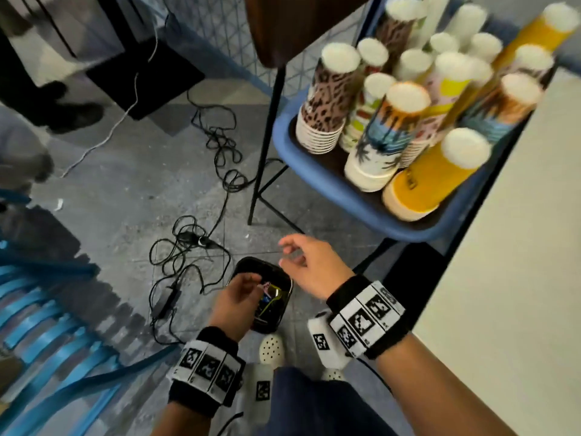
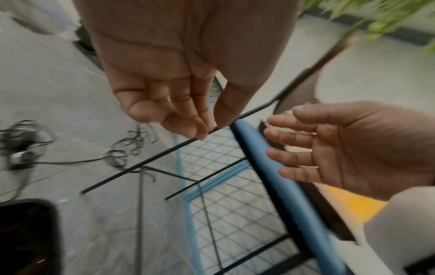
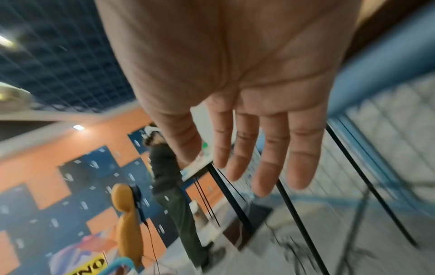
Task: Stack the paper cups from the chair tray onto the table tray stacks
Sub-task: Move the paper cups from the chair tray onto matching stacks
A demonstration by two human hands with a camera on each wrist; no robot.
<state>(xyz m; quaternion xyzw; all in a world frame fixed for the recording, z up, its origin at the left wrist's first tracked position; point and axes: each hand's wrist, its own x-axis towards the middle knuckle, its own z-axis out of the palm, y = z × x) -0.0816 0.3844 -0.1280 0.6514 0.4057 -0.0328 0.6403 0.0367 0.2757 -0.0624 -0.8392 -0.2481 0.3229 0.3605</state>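
Right now we have both hands hanging over the floor with nothing in them. Our left hand (image 1: 234,298) is loosely curled above a black tray (image 1: 267,272) set low by our feet; what lies in that tray is too dark to make out. Our right hand (image 1: 309,265) is relaxed, fingers (image 3: 270,167) nearly straight and spread, just below the blue tray (image 1: 314,171). On that blue tray stand many stacks of upturned paper cups (image 1: 396,127), leopard-print, palm-print and yellow among them, beside the pale table top (image 1: 509,247). Black cables (image 1: 201,240) lie tangled on the floor.
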